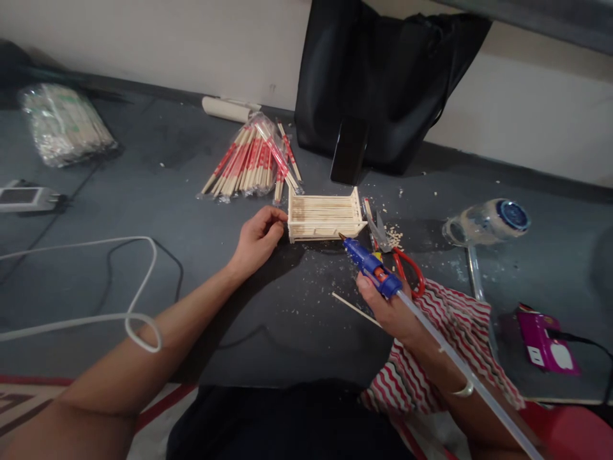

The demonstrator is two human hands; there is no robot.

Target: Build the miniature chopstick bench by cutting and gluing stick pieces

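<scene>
Pale wall (167, 38) rises behind a dark grey table (268, 306), with a black bag (378, 76) standing against it and a dark phone (349, 150) propped at the bag's foot. Near the middle of the table sits a small frame (325, 207) built of pale sticks, its slats running lengthwise and short posts rising at its corners. The left hand (262, 239) is at the frame's left end, fingers bent and thumb close to them, the tips against the corner; whether they actually grip it, I cannot tell. The right hand (385, 306) is wrapped around a blue glue gun (371, 265), whose nozzle points at the frame's front edge, near its right end. From the back of the gun a long translucent glue stick (460, 367) runs down along the forearm.

Just right of the frame lie red-handled scissors (384, 243), with small pale clippings (395, 237) beside the blades. One loose stick (354, 308) lies in front of the frame, near the right hand. Behind the frame, wrapped chopsticks (249, 156) with red bands fan out. A striped cloth (454, 319) lies partly beneath the right forearm; farther right is a magenta box (548, 338). Across the table's left side loops a white cable (71, 324).
</scene>
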